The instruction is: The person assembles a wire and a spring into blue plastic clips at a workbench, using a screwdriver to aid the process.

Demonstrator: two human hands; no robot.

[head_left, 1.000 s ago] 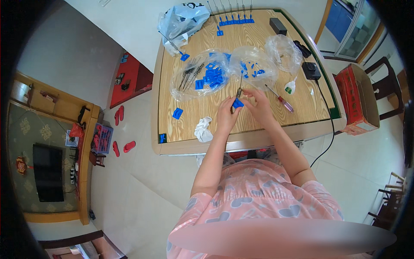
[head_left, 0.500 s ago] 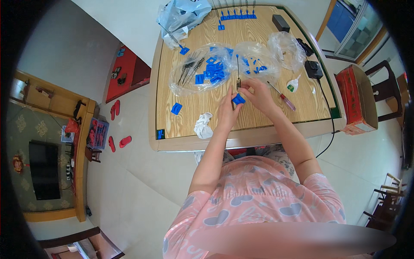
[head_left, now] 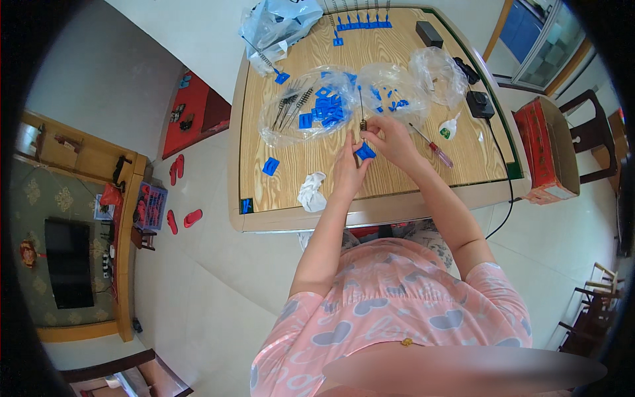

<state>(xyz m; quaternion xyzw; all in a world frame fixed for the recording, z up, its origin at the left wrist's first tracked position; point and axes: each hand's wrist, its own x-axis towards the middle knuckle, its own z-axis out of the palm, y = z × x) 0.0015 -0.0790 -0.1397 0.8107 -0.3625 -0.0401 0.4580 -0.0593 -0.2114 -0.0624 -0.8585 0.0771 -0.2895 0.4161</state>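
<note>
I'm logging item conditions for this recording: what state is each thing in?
Left hand: closed on the blue base
Right hand: pinching at the spring rod
Blue base: held; joint to rod unclear
Spring rod: pointing away from the person
Screwdriver: lying loose
White wad: crumpled
Row of blue-based springs: lined up side by side
Red carton: open
Television: screen dark

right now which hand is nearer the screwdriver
Right. The right hand is just left of the screwdriver; the left hand is farther left, holding a blue piece.
</note>
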